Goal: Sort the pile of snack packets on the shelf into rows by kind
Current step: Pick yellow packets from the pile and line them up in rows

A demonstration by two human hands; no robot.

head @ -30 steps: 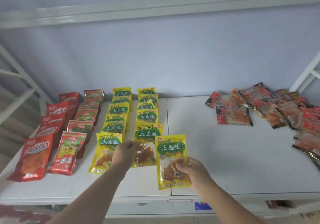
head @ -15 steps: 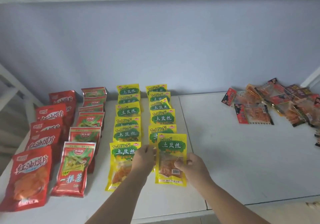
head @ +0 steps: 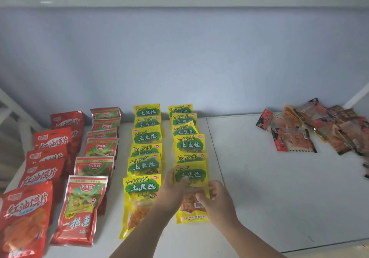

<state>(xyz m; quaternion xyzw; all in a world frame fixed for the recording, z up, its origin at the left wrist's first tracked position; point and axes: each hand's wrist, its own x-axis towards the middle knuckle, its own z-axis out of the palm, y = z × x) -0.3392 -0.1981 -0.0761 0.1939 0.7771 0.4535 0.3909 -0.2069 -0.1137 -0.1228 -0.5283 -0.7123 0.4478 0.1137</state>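
A yellow TuDouSi packet [head: 191, 175] lies at the near end of the right yellow row [head: 186, 130]. My left hand [head: 173, 192] holds its left edge and my right hand [head: 214, 197] pinches its lower right part. A second yellow row [head: 146, 138] runs to its left, ending in a near packet [head: 139, 197]. Further left stand a row of red-and-green packets [head: 95, 158] and a row of red packets [head: 46, 158]. An unsorted pile of orange and dark packets [head: 311, 130] lies at the far right of the white shelf [head: 269, 187].
A pale blue back wall [head: 179, 58] closes the shelf behind the rows. White frame struts stand at the left [head: 12, 108] and the far right [head: 357, 98]. The shelf's front edge [head: 319, 246] runs along the bottom right.
Both hands have carried the yellow packet up and forward onto the near end of the right yellow row, overlapping the packet behind it. The camera has moved closer and tilted down.
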